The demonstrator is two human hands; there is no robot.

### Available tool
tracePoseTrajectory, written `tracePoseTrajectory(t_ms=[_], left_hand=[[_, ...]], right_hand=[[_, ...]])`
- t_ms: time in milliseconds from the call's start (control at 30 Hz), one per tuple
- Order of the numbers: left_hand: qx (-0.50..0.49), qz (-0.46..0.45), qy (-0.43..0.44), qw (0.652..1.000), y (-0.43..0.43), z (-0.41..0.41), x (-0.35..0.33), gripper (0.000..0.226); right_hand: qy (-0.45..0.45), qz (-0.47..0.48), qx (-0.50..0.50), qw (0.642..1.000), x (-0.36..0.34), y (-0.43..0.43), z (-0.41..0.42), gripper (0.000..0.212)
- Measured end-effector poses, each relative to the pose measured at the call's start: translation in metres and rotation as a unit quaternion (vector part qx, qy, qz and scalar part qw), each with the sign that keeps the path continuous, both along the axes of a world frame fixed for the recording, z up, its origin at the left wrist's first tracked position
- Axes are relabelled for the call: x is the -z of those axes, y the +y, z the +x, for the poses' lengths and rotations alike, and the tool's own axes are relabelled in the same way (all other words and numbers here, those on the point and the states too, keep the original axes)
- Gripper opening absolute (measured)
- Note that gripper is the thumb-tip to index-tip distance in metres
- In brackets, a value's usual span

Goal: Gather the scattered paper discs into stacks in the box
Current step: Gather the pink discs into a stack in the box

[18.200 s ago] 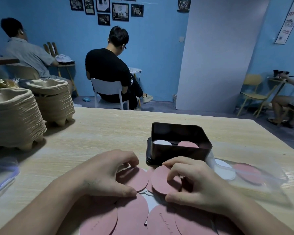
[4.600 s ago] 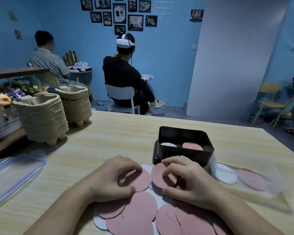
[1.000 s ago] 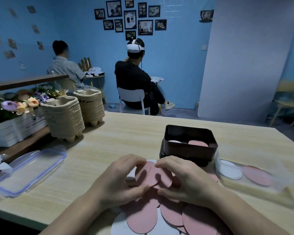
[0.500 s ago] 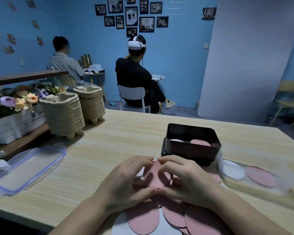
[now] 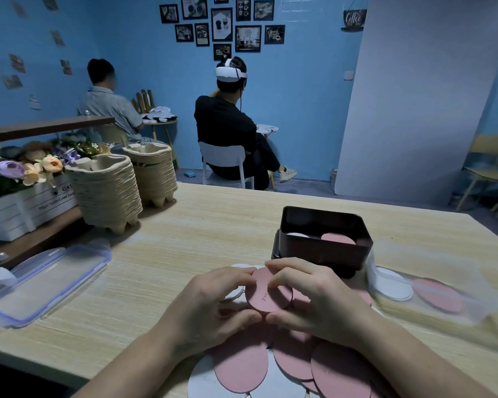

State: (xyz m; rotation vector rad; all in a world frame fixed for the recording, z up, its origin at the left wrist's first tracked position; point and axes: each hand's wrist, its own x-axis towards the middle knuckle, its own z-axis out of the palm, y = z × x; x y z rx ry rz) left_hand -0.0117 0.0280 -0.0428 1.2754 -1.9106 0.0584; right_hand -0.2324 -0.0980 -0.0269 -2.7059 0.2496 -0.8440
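A small stack of pink paper discs (image 5: pixel 266 294) is held between both hands just above the table. My left hand (image 5: pixel 213 308) grips its left edge with curled fingers and thumb. My right hand (image 5: pixel 314 303) grips its right edge the same way. Several more pink and white discs (image 5: pixel 242 366) lie overlapping on the table under my wrists. Behind the hands stands the dark box (image 5: pixel 325 248), with a white disc (image 5: pixel 296 234) and a pink disc (image 5: pixel 338 239) showing inside.
A clear plastic bag (image 5: pixel 431 294) holding a white and a pink disc lies right of the box. A clear lid (image 5: pixel 43 282) lies at the left. Two stacks of pulp trays (image 5: pixel 107 191) and a flower crate (image 5: pixel 20 193) stand far left. People sit beyond the table (image 5: pixel 213 225).
Both hands have pulled the separate pink discs together into one small stack held between them. The view has shifted left, bringing the lid and flowers into sight.
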Motion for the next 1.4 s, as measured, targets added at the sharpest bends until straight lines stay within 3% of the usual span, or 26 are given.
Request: tracePoseTrajectory(t_ms=[233, 533, 800, 1067, 1300, 1400], left_hand=[[0.016, 0.036, 0.034, 0.999, -0.001, 0.000, 0.005, 0.032], [0.007, 0.042, 0.043, 0.998, 0.002, 0.000, 0.001, 0.029], [-0.063, 0.074, -0.046, 0.994, 0.009, 0.007, -0.011, 0.022], [-0.041, 0.154, -0.014, 0.987, 0.040, 0.004, -0.020, 0.035], [0.000, 0.192, -0.123, 0.974, 0.061, 0.002, -0.013, 0.072], [-0.021, 0.174, -0.121, 0.977, 0.058, 0.005, -0.007, 0.074]], right_hand=[[0.054, 0.008, -0.001, 0.999, -0.001, 0.000, -0.003, 0.036], [0.052, 0.021, -0.009, 0.998, -0.005, -0.001, -0.004, 0.041], [0.080, 0.034, -0.015, 0.996, -0.010, -0.005, -0.014, 0.043], [0.076, 0.063, -0.034, 0.995, -0.015, 0.000, -0.019, 0.035], [0.076, 0.069, -0.032, 0.994, -0.015, 0.000, -0.021, 0.033], [0.075, 0.066, -0.031, 0.994, -0.014, -0.001, -0.020, 0.035]])
